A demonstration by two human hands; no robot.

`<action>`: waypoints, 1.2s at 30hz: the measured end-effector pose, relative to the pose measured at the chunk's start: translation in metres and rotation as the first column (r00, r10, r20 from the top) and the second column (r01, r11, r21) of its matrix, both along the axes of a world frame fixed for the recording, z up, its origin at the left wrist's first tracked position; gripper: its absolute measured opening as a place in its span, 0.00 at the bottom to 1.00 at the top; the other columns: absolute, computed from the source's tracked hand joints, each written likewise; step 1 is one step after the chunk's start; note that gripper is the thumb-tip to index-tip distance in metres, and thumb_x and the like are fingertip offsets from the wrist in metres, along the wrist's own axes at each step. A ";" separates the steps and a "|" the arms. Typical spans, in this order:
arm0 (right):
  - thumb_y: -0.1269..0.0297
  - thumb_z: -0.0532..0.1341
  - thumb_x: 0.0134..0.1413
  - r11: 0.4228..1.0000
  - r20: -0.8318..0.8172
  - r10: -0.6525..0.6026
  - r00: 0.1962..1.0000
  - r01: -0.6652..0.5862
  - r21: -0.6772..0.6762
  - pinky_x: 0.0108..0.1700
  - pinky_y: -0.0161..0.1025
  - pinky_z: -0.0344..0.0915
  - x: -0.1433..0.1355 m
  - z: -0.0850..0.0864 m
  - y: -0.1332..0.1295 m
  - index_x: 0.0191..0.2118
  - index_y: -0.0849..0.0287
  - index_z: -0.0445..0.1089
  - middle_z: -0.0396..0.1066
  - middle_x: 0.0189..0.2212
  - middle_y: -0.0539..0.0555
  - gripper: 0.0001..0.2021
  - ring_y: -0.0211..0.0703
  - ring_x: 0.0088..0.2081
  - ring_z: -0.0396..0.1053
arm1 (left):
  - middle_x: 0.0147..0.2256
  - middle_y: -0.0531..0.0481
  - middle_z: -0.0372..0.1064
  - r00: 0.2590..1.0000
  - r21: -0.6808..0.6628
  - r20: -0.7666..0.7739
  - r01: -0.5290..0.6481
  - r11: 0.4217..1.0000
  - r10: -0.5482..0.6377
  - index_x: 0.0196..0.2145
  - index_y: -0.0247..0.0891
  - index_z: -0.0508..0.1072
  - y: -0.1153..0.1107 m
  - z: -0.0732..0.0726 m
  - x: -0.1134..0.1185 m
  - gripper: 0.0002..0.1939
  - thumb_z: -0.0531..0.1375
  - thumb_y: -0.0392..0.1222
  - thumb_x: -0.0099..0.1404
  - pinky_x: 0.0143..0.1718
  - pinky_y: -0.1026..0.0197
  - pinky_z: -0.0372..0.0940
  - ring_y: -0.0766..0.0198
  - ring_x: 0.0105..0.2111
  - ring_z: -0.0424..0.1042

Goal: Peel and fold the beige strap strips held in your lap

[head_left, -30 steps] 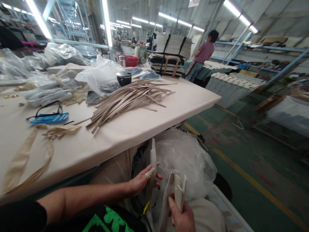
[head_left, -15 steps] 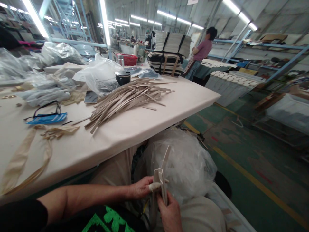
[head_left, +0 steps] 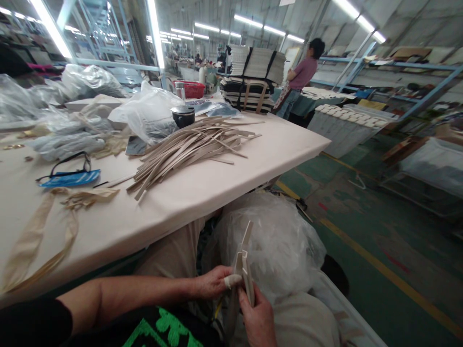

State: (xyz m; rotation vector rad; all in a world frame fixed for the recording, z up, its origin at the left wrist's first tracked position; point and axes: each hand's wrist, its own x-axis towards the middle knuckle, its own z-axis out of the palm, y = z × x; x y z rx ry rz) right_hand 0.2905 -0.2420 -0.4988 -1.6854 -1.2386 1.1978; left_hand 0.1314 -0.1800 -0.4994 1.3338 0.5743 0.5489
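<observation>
Over my lap, my left hand grips beige fabric straps, its thumb wrapped in pale tape and pressed against them. My right hand is closed round the same straps from below and to the right. One strap end sticks up above the others; the lower lengths hang down toward my lap, partly hidden by my hands. A clear plastic bag bulges just beyond the straps. On the table in front lies a loose pile of similar beige straps.
Glasses rest on a blue packet at the left, near a twisted beige cloth band. A dark lidded cup and plastic bags stand farther back. A person stands beyond strapped stacks.
Both hands have shifted slightly right and down with the straps, and the raised strap end leans a little differently. The pile on the table is unchanged.
</observation>
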 end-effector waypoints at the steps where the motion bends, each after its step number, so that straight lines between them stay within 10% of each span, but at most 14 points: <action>1: 0.52 0.58 0.49 1.000 0.008 -0.002 1.000 0.002 -0.002 0.39 0.36 0.67 0.000 0.001 0.000 0.42 0.62 0.73 0.76 0.32 0.55 0.21 0.49 0.37 0.72 | 0.36 0.46 0.67 1.000 -0.006 0.000 0.008 1.000 -0.008 0.42 0.29 0.72 0.000 0.000 0.000 0.32 0.47 0.63 0.63 0.43 0.61 0.61 0.62 0.37 0.64; 14: 0.42 0.61 0.44 0.974 -0.064 -0.210 0.976 0.203 -0.097 0.17 0.33 0.54 0.007 0.000 -0.004 0.34 0.65 0.74 0.62 0.13 0.47 0.26 0.36 0.16 0.56 | 0.30 0.47 0.65 0.962 -0.427 0.022 -0.238 0.873 0.273 0.37 0.30 0.71 -0.003 -0.009 0.012 0.28 0.54 0.63 0.59 0.28 0.64 0.60 0.66 0.27 0.64; 27: 0.42 0.59 0.45 0.977 -0.075 -0.168 0.983 0.156 -0.148 0.17 0.32 0.53 0.005 -0.011 -0.005 0.40 0.64 0.71 0.62 0.17 0.47 0.27 0.35 0.18 0.55 | 0.27 0.51 0.63 0.997 -0.344 -0.013 -0.076 0.936 0.077 0.34 0.30 0.73 -0.005 -0.004 0.009 0.28 0.60 0.63 0.52 0.29 0.65 0.58 0.69 0.25 0.60; 36: 0.42 0.58 0.46 0.979 -0.075 -0.125 0.989 0.110 -0.169 0.18 0.32 0.51 0.002 -0.010 -0.004 0.40 0.66 0.71 0.54 0.14 0.44 0.29 0.34 0.17 0.52 | 0.23 0.53 0.61 0.988 -0.352 -0.047 -0.155 0.923 0.149 0.27 0.31 0.74 -0.002 0.001 0.010 0.26 0.64 0.61 0.48 0.28 0.67 0.55 0.71 0.24 0.57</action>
